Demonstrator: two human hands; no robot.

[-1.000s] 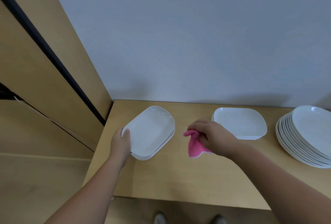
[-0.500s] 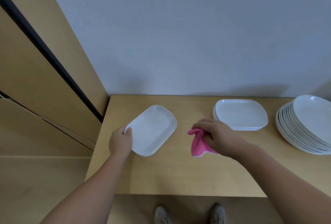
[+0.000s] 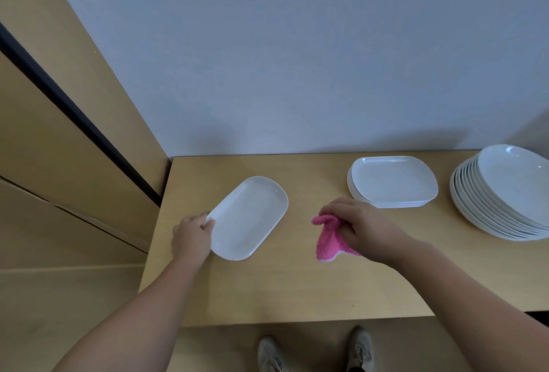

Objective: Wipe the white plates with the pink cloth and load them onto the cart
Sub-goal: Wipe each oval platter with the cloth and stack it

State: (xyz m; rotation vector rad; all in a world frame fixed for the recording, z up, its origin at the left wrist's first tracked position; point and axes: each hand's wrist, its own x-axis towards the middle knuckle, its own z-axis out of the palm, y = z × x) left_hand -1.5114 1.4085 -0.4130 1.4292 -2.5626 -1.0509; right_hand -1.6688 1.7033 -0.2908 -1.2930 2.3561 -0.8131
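Note:
A white oblong plate (image 3: 249, 217) lies on the wooden table (image 3: 282, 288) at the left. My left hand (image 3: 191, 236) grips its near left rim, thumb on top. My right hand (image 3: 362, 227) holds a bunched pink cloth (image 3: 326, 238) just above the table, to the right of that plate and apart from it. Behind my right hand sits a stack of white oblong plates (image 3: 392, 181). At the far right stands a taller stack of round white plates (image 3: 505, 193).
A grey wall runs along the table's back edge. A wooden panel (image 3: 59, 134) with a dark strip closes the left side. My shoes (image 3: 359, 351) show below the table's front edge. No cart is in view.
The plate in my left hand has come down from a tilted lift onto the table. The view has dropped lower. My right hand with the cloth has stayed about where it was.

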